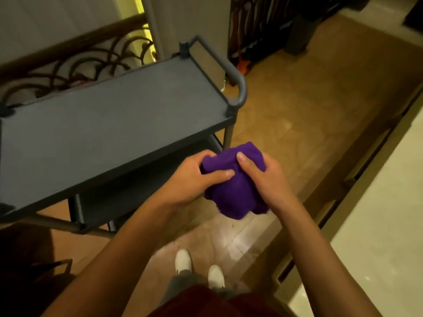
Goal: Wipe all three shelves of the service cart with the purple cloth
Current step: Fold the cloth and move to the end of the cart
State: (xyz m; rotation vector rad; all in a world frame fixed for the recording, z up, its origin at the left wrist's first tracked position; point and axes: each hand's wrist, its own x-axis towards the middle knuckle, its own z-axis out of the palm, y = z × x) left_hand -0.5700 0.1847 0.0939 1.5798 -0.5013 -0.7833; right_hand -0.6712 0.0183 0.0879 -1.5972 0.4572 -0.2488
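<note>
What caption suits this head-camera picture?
Both hands, left and right, bunch a purple cloth beside the grey service cart.

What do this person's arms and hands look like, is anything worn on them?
Both forearms are bare up to the picture's edge, with no sleeves showing. The left hand and right hand have no gloves, and no rings, watch or bracelets are visible. The fingernails look short and unpainted.
</note>
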